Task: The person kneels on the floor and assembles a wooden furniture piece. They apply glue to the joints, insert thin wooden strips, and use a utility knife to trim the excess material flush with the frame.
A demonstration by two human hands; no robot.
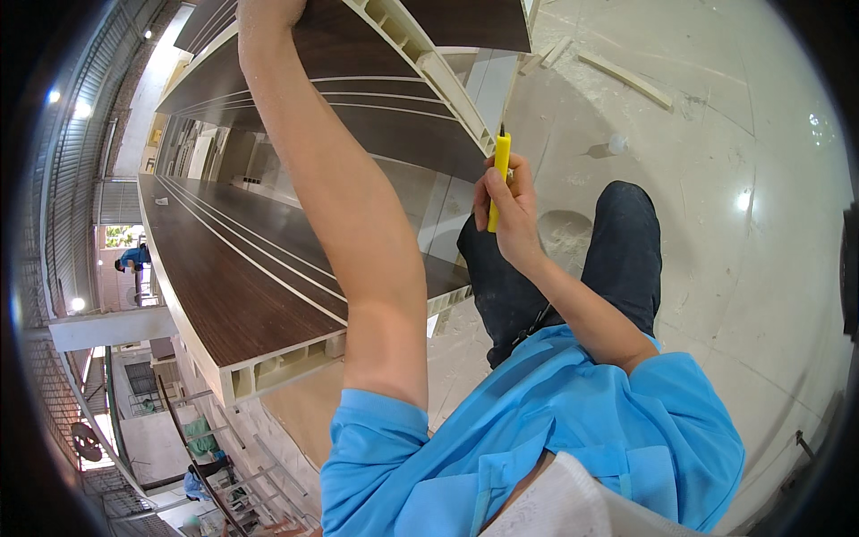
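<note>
My right hand is closed around a slim yellow cutter knife, its dark narrow tip pointing up and away from me. The tip is beside the pale hollow-cored edge of a dark brown door panel. My left arm stretches far forward over the panels. Only part of my left hand shows at the upper border, by that same panel, and its fingers are out of the picture. Beneath lies another dark brown panel with thin light stripes and an open, ribbed end.
White offcut strips and dust lie on the glossy tiled floor to the right. A small translucent object stands there too. Farther left are metal racks and a person in blue.
</note>
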